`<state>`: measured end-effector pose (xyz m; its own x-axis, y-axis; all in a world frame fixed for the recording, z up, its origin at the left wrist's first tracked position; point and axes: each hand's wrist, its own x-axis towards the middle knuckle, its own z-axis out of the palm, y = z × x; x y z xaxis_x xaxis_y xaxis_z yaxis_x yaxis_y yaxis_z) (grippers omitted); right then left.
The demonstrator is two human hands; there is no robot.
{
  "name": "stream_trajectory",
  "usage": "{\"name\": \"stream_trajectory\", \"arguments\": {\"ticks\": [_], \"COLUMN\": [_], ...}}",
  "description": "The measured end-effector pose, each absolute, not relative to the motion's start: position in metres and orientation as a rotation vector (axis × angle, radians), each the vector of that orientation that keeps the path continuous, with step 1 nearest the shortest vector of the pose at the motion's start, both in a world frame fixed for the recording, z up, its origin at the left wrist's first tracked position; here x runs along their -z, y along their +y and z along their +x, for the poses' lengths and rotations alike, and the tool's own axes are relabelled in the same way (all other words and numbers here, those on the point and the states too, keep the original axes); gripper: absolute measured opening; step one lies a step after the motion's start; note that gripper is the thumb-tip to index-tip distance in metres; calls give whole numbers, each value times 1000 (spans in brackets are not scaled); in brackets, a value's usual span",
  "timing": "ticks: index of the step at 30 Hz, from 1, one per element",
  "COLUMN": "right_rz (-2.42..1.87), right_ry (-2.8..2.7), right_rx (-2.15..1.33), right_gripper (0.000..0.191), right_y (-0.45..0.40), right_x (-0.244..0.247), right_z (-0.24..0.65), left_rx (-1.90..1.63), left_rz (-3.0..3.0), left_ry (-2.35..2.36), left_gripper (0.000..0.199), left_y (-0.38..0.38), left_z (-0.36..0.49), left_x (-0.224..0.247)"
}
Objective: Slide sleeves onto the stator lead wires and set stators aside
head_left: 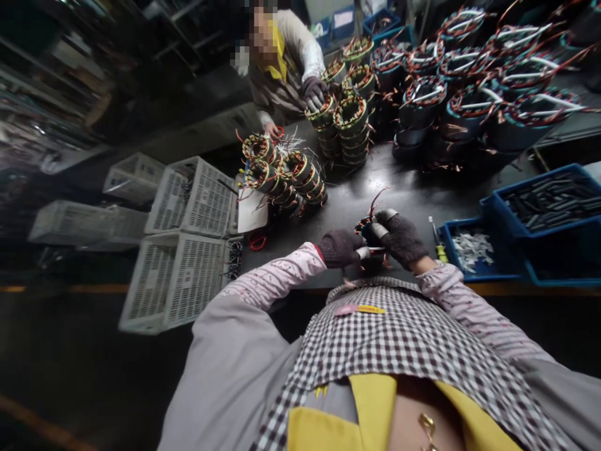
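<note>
At the near edge of the dark worktable [361, 188] is a motor stator [365, 227] with red and dark wires, and one copper-coloured lead sticks up from it. My left hand [342, 248], in a dark glove with pale fingertips, grips its left side low down. From the right, my right hand [401, 238] closes over the upper rim, its covered fingers pressed on the wires. A white strip shows between the hands. Much of the stator is hidden by the gloves, and the exact finger contact is hard to make out.
Stacked stators [352, 119] stand across the table, with more dark ones [422, 103] at the back right. Blue bins [549, 194] and a screwdriver [441, 252] lie right. White crates [188, 275], red-handled scissors [258, 240] are left. A co-worker's gloved hand [314, 93] touches a stack.
</note>
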<state>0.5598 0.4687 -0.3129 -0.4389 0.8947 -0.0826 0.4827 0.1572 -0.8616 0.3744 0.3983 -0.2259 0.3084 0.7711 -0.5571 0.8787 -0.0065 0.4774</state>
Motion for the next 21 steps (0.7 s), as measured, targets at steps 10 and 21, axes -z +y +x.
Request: {"name": "stream_trajectory", "arguments": {"ticks": [10,21], "right_rz": [-874,-958], "right_ry": [-1531,-1630], "right_rx": [-1854,-1772], "right_gripper": [40,35], "right_y": [459,451], "right_x": [280,276], "right_z": [582,608], "left_rx": [-764,-587], "left_rz": [862,1044], "left_ry": [1290,1204], "left_gripper": [69,39], "left_y": [390,410], "left_z": [359,377], "left_x": [256,250]}}
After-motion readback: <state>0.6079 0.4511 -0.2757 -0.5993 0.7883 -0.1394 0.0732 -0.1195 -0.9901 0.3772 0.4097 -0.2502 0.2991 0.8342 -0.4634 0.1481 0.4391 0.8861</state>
